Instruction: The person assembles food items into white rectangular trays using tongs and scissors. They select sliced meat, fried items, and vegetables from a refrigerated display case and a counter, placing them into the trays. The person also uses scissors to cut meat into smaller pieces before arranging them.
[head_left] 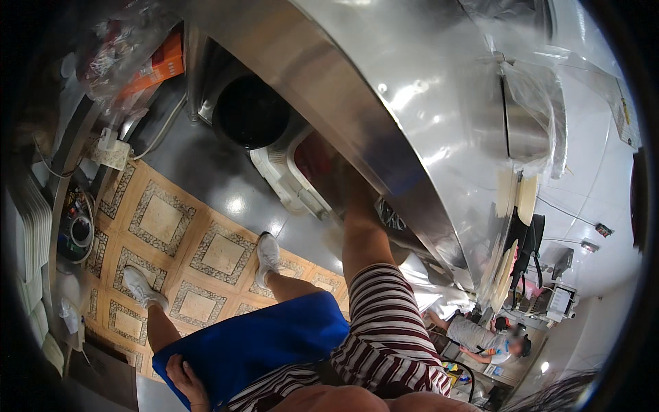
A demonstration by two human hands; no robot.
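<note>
My left hand (185, 382) lies on the blue apron (264, 338) over my thigh, its fingers stretched out and holding nothing I can see. My right arm (366, 237), in a striped sleeve, reaches under the edge of the steel counter (329, 79). The right hand is lost in shadow there, so its fingers and anything in them cannot be made out. Nearest to it is a white plastic crate (271, 172) with something dark red inside. Just beyond the crate sits a round black tub (252, 112).
A shelf at the left holds stacked white trays (29, 220), an orange box (161, 62) in clear plastic and a white socket block (113, 152). My shoes (270, 257) stand on tiled floor (220, 255). Another person (484, 336) is at the right.
</note>
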